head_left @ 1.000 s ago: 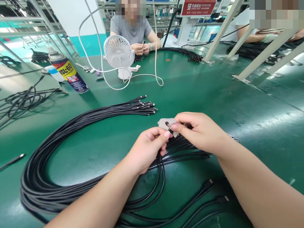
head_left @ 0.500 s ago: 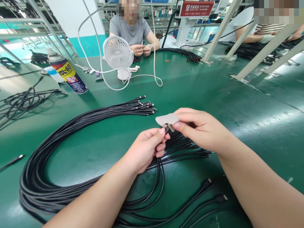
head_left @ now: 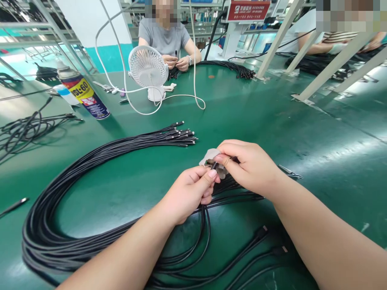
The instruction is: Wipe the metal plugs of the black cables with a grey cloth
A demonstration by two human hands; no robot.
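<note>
Between thumb and fingers, my left hand (head_left: 195, 189) grips a black cable (head_left: 214, 165) near its connector end. A light grey cloth (head_left: 210, 155) is pinched in my right hand (head_left: 246, 163) and folded around that end, which it partly hides. Both hands nearly touch. Cable lengths hang below my left hand. A large looped bundle of black cables (head_left: 45, 209) curves round on the left, its connectors (head_left: 184, 137) lying together beyond my hands. More cable ends (head_left: 238, 197) lie under my right hand, and loose connectors (head_left: 261, 231) sit nearer to me.
A spray can (head_left: 86, 94) stands at the left beside tangled cables (head_left: 24, 129). Across the green table (head_left: 256, 108) are a white fan (head_left: 148, 68) with its cord and a co-worker (head_left: 165, 40) handling cables. Slanted metal posts (head_left: 335, 66) rise at the right. Tweezers (head_left: 290, 172) lie by my right wrist.
The cloth has gone from lying flat above the cable end to being crumpled around it. My hands have shifted slightly, and the tweezers beside my right wrist now show.
</note>
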